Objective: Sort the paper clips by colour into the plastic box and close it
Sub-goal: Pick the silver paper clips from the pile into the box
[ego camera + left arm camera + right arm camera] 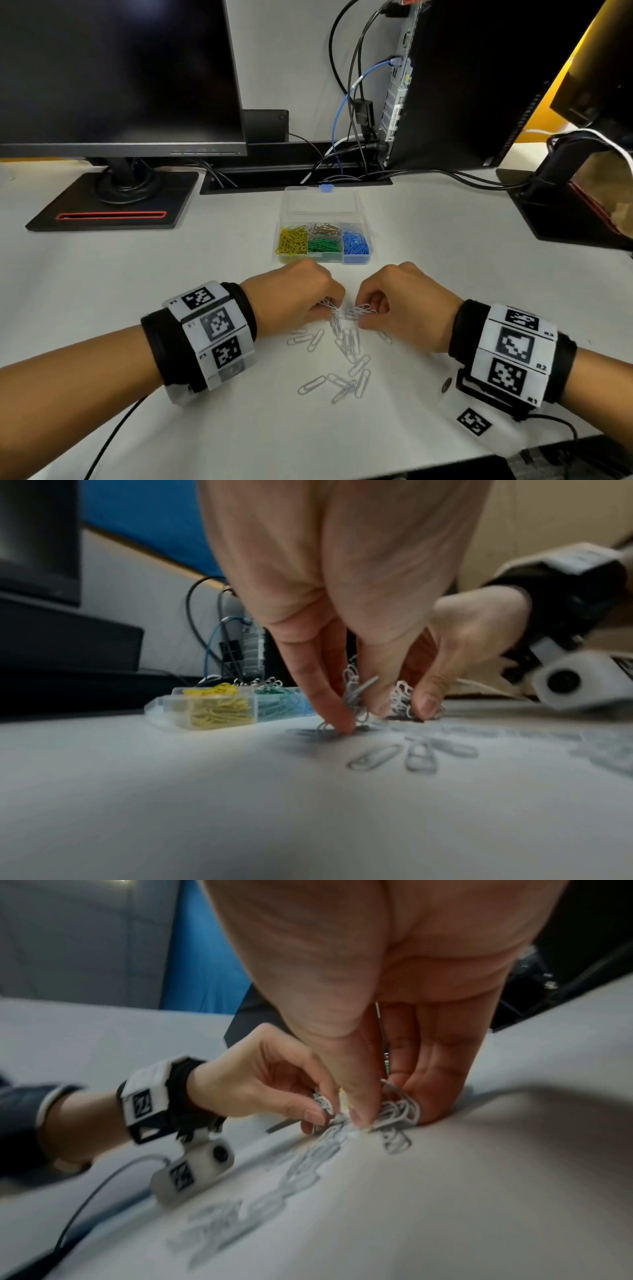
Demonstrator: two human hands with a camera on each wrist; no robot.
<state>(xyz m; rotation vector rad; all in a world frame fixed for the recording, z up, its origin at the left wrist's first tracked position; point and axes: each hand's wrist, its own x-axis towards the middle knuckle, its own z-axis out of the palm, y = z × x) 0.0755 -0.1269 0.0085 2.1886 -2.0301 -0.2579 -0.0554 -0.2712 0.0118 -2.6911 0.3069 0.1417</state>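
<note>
Item: white paper clips (346, 356), loose on the desk (102, 308) at 6 o'clock of the open plastic box (323, 240); left hand (294, 294) and right hand (407, 301) each pinch a bunch (several clips apiece). Risk: tangled clips slipping from either pinch, or dropping into the wrong colour compartment.

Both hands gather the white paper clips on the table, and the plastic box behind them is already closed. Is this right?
Not entirely. The plastic box is open: in the head view its lid lies folded back behind the filled compartments. The rest holds: the left hand and the right hand both pinch white paper clips on the table.
</note>
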